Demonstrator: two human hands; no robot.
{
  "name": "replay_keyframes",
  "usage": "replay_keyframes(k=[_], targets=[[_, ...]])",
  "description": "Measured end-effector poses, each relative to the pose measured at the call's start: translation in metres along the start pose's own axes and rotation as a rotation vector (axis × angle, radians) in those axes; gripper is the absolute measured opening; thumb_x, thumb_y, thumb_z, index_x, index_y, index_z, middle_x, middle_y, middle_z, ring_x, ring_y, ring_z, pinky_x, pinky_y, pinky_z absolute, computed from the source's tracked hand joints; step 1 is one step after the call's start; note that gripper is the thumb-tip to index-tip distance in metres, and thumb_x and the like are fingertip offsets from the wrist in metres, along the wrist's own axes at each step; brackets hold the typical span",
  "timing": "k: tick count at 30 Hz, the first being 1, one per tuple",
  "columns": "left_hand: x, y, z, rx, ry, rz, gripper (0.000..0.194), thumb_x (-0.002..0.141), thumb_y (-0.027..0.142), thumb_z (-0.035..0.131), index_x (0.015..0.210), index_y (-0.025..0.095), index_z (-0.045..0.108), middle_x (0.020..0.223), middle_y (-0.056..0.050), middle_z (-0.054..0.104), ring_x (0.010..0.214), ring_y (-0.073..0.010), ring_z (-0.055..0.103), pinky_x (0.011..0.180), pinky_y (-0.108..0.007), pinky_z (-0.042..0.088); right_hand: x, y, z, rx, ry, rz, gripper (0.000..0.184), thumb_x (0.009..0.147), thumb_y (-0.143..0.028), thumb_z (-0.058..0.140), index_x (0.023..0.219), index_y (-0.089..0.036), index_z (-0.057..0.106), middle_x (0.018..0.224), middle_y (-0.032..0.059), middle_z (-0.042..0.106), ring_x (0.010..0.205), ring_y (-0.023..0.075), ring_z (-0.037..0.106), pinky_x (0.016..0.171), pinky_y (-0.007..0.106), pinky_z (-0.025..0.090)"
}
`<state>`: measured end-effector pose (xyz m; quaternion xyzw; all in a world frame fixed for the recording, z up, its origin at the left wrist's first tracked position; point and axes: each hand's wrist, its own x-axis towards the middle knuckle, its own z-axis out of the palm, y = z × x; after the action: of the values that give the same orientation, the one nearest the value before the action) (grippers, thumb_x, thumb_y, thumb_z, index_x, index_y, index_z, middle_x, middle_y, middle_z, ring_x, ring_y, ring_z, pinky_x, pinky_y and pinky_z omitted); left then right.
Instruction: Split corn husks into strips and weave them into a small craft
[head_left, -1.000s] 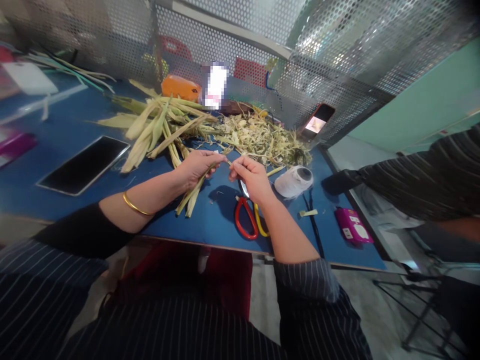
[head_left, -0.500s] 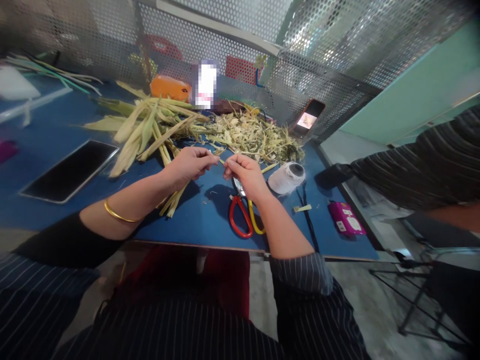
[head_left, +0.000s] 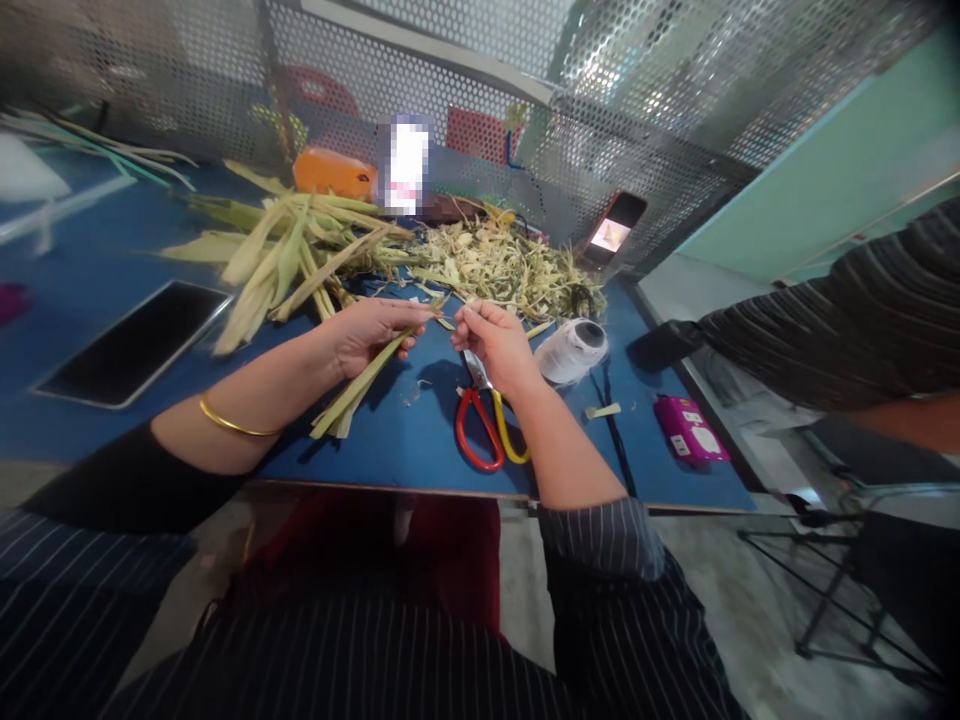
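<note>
A folded strip of dried corn husk (head_left: 356,395) is gripped by my left hand (head_left: 371,335); its broad end slants down toward the table's front edge. Just to the right, my right hand (head_left: 491,340) is closed in a pinch near the husk's upper tip. Something very thin seems to run between the fingertips, too fine to name. Under my right wrist lie scissors (head_left: 480,430) with one red and one yellow handle. Beside that hand a cone of white thread (head_left: 571,352) rests on its side.
Whole corn husks (head_left: 281,245) and a heap of shredded husk (head_left: 510,265) lie behind my hands. A dark tablet (head_left: 135,345) is at left, an upright phone (head_left: 616,228) at back right, a purple pack (head_left: 690,430) at right. Another person's sleeve (head_left: 832,310) reaches in there.
My left hand has turned, and the husk strip now shows in front of its fingers. My right hand keeps its pinch and has barely moved. The view has shifted slightly.
</note>
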<state>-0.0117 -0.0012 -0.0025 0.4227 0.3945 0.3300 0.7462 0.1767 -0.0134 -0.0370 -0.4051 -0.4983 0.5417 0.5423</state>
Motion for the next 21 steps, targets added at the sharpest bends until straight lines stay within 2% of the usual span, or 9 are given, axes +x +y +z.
replay_keyframes(k=[6, 10, 12, 13, 15, 18, 19, 21], targets=[[0.001, -0.002, 0.0, -0.079, -0.063, -0.07, 0.009, 0.077, 0.01, 0.065, 0.085, 0.013, 0.069, 0.073, -0.004, 0.066, 0.05, -0.0059, 0.055, 0.04, -0.013, 0.044, -0.001, 0.001, 0.0, -0.029, -0.007, 0.089, 0.023, 0.073, -0.037, 0.068, 0.076, -0.015, 0.061, 0.059, -0.0043, 0.058, 0.055, 0.0078, 0.058, 0.054, 0.02, 0.048], [0.003, -0.004, 0.001, -0.116, -0.017, -0.081, 0.011, 0.077, 0.01, 0.066, 0.087, 0.011, 0.071, 0.09, -0.009, 0.072, 0.056, -0.0079, 0.061, 0.041, -0.014, 0.048, -0.002, 0.005, 0.003, -0.141, -0.069, 0.169, 0.016, 0.076, -0.03, 0.063, 0.078, -0.014, 0.06, 0.064, -0.0017, 0.062, 0.058, 0.0096, 0.062, 0.056, 0.021, 0.049], [0.005, -0.005, -0.001, -0.139, 0.017, -0.081, 0.011, 0.077, 0.011, 0.067, 0.088, 0.01, 0.071, 0.093, -0.009, 0.073, 0.058, -0.0088, 0.063, 0.041, -0.014, 0.049, 0.0, 0.006, 0.002, -0.215, -0.02, 0.185, 0.016, 0.079, -0.027, 0.059, 0.089, -0.014, 0.06, 0.072, 0.0003, 0.065, 0.057, 0.0097, 0.062, 0.053, 0.021, 0.047], [0.006, -0.005, -0.002, -0.151, 0.024, -0.076, 0.012, 0.077, 0.011, 0.067, 0.088, 0.01, 0.071, 0.094, -0.01, 0.073, 0.059, -0.0089, 0.063, 0.041, -0.014, 0.049, 0.001, 0.005, 0.001, -0.26, 0.045, 0.178, 0.022, 0.08, -0.027, 0.058, 0.099, -0.014, 0.059, 0.08, 0.0021, 0.067, 0.056, 0.0094, 0.062, 0.052, 0.022, 0.046], [0.008, -0.005, -0.004, -0.169, 0.027, -0.063, 0.013, 0.077, 0.011, 0.068, 0.09, 0.01, 0.071, 0.096, -0.01, 0.074, 0.06, -0.0091, 0.064, 0.041, -0.014, 0.049, 0.003, -0.001, -0.006, -0.391, 0.237, 0.102, 0.04, 0.084, -0.028, 0.054, 0.122, -0.016, 0.049, 0.102, 0.0073, 0.066, 0.058, 0.0091, 0.061, 0.053, 0.024, 0.046], [0.01, -0.005, -0.006, -0.179, 0.045, -0.041, 0.013, 0.077, 0.011, 0.068, 0.089, 0.01, 0.071, 0.097, -0.01, 0.074, 0.061, -0.0096, 0.065, 0.041, -0.014, 0.049, 0.002, -0.018, -0.016, -0.759, 0.527, -0.183, 0.053, 0.089, -0.029, 0.047, 0.139, -0.019, 0.032, 0.126, 0.0133, 0.055, 0.077, 0.0129, 0.065, 0.067, 0.029, 0.05], [0.011, -0.005, -0.006, -0.181, 0.057, -0.036, 0.012, 0.077, 0.011, 0.068, 0.089, 0.01, 0.071, 0.097, -0.01, 0.074, 0.062, -0.0099, 0.066, 0.041, -0.014, 0.049, 0.0, -0.025, -0.017, -0.918, 0.58, -0.273, 0.051, 0.091, -0.029, 0.044, 0.139, -0.019, 0.032, 0.127, 0.0137, 0.054, 0.085, 0.0152, 0.064, 0.073, 0.031, 0.05], [0.011, -0.005, -0.006, -0.19, 0.087, -0.028, 0.011, 0.077, 0.011, 0.067, 0.088, 0.01, 0.071, 0.097, -0.011, 0.074, 0.062, -0.0101, 0.066, 0.041, -0.014, 0.05, -0.011, -0.039, -0.017, -1.19, 0.54, -0.328, 0.039, 0.094, -0.031, 0.039, 0.13, -0.017, 0.044, 0.119, 0.0125, 0.06, 0.097, 0.0194, 0.062, 0.082, 0.035, 0.047]])
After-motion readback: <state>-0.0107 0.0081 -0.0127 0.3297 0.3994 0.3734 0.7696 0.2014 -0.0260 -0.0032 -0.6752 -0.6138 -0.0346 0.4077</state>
